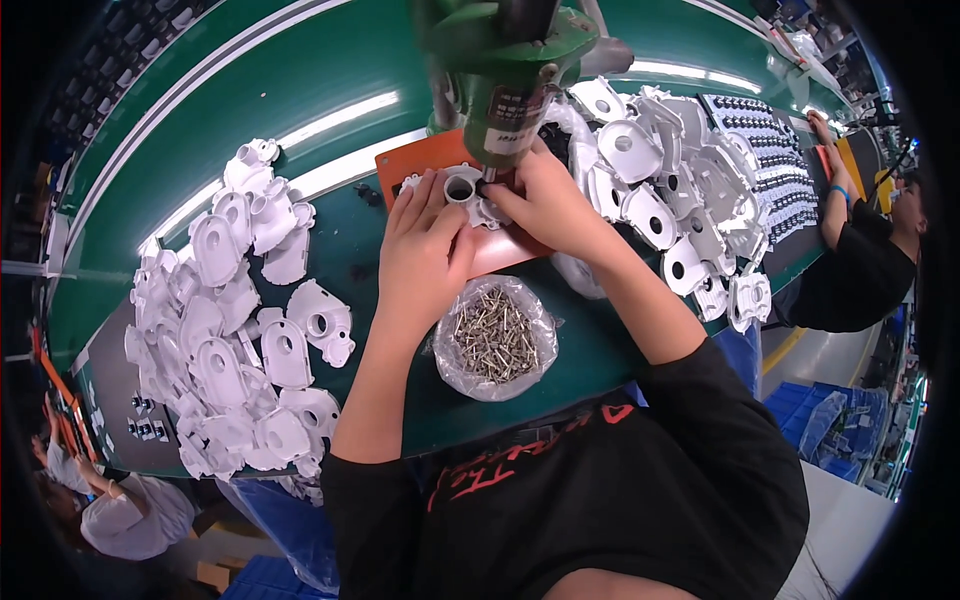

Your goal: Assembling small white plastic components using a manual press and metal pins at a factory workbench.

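A white plastic housing (459,190) with a round collar lies on an orange base plate (497,252), under a green press (505,110). My left hand (425,245) holds the housing from the left, its fingers along the edge and its thumb bent toward the collar. From the right, my right hand (548,205) closes on the same housing, thumb near the press tip. A small dark part shows beside that thumb; the right fingertips are partly hidden by the press. Nearest my wrists stands a clear bag of metal screws (495,335).
White housings (215,340) are heaped on the left, and more housings (690,190) on the right. Behind the right heap lies a tray of small black parts (765,160). A co-worker (850,250) sits at the far right; another person (135,515) is at lower left.
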{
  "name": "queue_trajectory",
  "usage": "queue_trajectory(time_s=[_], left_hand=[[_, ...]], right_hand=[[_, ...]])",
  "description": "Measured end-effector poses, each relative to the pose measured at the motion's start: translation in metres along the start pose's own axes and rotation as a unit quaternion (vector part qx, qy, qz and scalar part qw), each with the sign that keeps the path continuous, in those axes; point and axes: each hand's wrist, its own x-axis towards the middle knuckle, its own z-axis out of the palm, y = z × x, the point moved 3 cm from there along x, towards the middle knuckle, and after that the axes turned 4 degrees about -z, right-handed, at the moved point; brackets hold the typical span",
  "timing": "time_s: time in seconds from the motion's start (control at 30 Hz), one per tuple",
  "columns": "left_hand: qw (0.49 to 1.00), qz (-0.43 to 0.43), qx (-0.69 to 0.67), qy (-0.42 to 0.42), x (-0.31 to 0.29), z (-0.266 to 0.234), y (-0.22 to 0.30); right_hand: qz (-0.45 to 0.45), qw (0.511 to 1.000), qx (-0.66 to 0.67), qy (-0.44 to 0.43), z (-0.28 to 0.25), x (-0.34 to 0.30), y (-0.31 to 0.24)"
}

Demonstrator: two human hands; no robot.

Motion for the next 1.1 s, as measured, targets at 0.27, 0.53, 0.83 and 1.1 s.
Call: queue_trajectory(time_s=[0.27,0.53,0.83,1.1], left_hand=[[1.000,0.008,-0.007,0.010,-0.002,0.000,0.000],[1.000,-0.004,-0.017,0.012,-0.006,0.000,-0.004],[1.000,0.000,-0.021,0.015,-0.005,0.000,-0.003],[1.000,0.001,-0.009,0.016,-0.006,-0.001,-0.004]], right_hand=[[-0.163,0.961,-0.094,-0.203,0.004,-0.072,-0.069],[-0.161,0.958,-0.086,-0.220,0.013,-0.069,-0.069],[-0.080,0.975,0.028,-0.205,0.000,-0.062,-0.068],[0.030,0.988,0.108,-0.108,-0.025,-0.036,-0.038]])
